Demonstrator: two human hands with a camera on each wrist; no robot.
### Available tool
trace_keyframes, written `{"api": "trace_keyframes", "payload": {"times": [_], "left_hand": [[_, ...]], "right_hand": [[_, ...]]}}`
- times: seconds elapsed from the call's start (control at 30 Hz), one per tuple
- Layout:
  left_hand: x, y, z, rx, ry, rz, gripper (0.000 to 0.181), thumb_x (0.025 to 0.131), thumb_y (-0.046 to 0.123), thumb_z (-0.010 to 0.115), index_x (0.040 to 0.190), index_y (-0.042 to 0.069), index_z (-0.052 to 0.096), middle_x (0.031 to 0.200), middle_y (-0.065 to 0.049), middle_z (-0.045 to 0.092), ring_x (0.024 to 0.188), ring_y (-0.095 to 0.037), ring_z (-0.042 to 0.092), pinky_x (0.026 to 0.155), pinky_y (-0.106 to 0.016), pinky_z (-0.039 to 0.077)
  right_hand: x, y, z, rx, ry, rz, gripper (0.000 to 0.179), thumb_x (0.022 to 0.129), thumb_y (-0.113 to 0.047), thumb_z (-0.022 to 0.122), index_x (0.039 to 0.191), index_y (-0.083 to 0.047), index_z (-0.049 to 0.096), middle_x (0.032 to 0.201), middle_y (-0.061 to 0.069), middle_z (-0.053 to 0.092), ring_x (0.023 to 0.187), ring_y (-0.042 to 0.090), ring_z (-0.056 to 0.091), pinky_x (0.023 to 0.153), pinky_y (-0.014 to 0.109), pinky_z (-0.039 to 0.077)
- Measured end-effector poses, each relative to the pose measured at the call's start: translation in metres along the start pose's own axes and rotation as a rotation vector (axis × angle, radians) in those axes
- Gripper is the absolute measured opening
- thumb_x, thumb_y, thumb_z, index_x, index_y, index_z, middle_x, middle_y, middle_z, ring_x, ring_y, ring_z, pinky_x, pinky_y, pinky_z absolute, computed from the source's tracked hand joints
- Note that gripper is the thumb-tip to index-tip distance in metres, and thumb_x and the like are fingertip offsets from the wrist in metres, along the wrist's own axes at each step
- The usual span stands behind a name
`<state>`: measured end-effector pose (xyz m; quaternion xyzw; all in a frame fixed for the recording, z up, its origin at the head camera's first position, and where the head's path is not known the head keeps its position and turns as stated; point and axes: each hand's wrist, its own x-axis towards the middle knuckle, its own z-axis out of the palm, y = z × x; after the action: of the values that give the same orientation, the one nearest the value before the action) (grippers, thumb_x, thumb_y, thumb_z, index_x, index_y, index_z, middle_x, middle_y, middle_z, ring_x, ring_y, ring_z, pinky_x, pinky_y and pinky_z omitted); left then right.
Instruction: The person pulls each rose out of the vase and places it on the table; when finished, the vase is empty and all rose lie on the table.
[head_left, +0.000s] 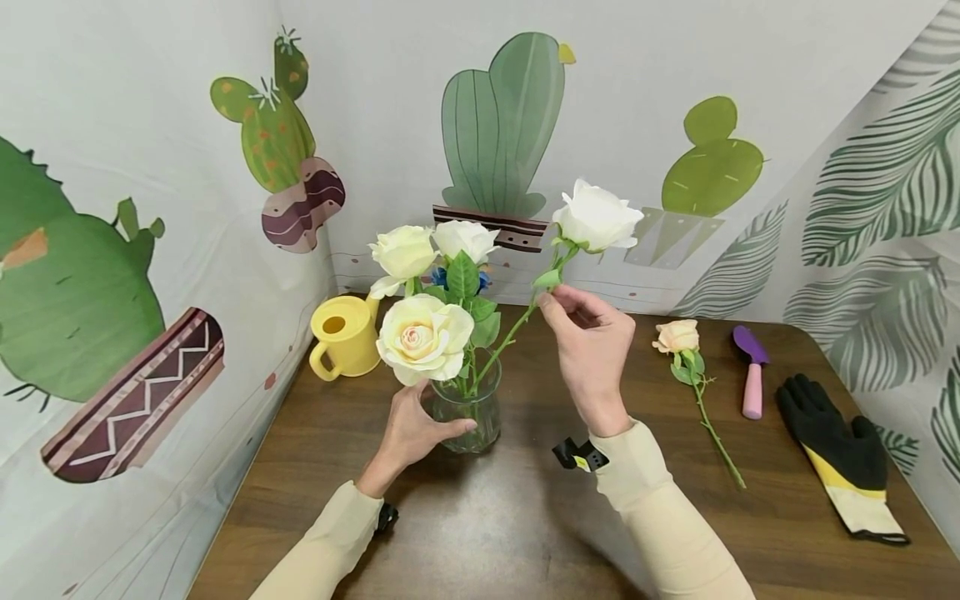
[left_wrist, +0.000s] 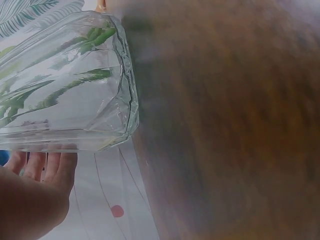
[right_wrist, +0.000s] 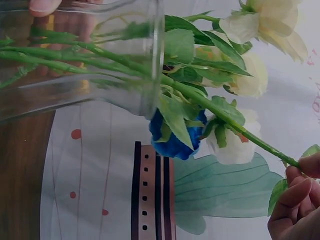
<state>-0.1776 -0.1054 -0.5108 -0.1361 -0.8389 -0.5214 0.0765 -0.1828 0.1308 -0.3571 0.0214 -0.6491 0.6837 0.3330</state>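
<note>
A clear glass vase [head_left: 474,423] stands upright on the wooden table. My left hand [head_left: 408,429] holds it at its left side, thumb across the front; in the left wrist view the fingers [left_wrist: 64,170] lie along the glass. In the vase are a pale yellow rose [head_left: 403,252], a cream rose [head_left: 424,337], a white rose [head_left: 467,240] and a blue flower [right_wrist: 172,135]. My right hand [head_left: 592,346] pinches the upper stem of another white rose [head_left: 597,218], which leans right. Its stem [right_wrist: 235,122] runs down through the vase mouth.
Behind the vase to the left stands a yellow watering can [head_left: 348,346]. On the right lie a peach rose [head_left: 678,337], a purple trowel with a pink handle [head_left: 752,392], and a black and yellow glove [head_left: 840,454]. A cactus-printed cloth [head_left: 390,100] backs the table.
</note>
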Motion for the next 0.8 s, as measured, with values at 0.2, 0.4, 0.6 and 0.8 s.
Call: {"api": "trace_keyframes", "payload": {"times": [0.2,0.4,0.6,0.8], "left_hand": [[0.0,-0.002,0.0,-0.003,-0.006,-0.004,0.082,0.068,0.028,0.105,0.138,0.006,0.069,0.134,-0.013,0.077,0.122,-0.032,0.073,0.105,-0.053,0.06],[0.0,-0.002,-0.001,0.002,-0.001,0.007,0.082,0.068,0.028,0.104,0.139,0.007,0.069,0.136,-0.013,0.076,0.123,-0.033,0.072,0.104,-0.053,0.061],[0.0,-0.001,-0.001,-0.006,-0.003,0.011,0.085,0.068,0.027,0.105,0.141,0.007,0.068,0.139,-0.013,0.074,0.125,-0.034,0.071,0.105,-0.054,0.061],[0.0,-0.002,0.0,0.011,0.003,-0.006,0.079,0.067,0.028,0.105,0.135,0.005,0.07,0.132,-0.014,0.077,0.12,-0.033,0.073,0.104,-0.05,0.061]], "right_hand": [[0.004,-0.005,-0.004,0.001,0.03,-0.015,0.015,0.089,0.002,0.081,0.1,0.013,0.08,0.079,-0.02,0.078,0.071,-0.002,0.067,0.068,0.014,0.056],[0.008,-0.011,-0.007,0.02,0.055,-0.024,0.013,0.089,0.002,0.081,0.098,0.012,0.081,0.079,-0.016,0.078,0.072,-0.001,0.069,0.068,0.015,0.056],[0.013,-0.017,-0.009,0.092,0.081,-0.021,0.004,0.089,0.003,0.081,0.093,0.004,0.082,0.077,-0.011,0.079,0.072,0.002,0.071,0.068,0.016,0.057],[0.018,-0.024,-0.015,0.123,0.12,-0.031,0.008,0.088,0.003,0.082,0.088,-0.005,0.083,0.074,-0.008,0.077,0.066,0.002,0.064,0.06,0.015,0.049]]}}
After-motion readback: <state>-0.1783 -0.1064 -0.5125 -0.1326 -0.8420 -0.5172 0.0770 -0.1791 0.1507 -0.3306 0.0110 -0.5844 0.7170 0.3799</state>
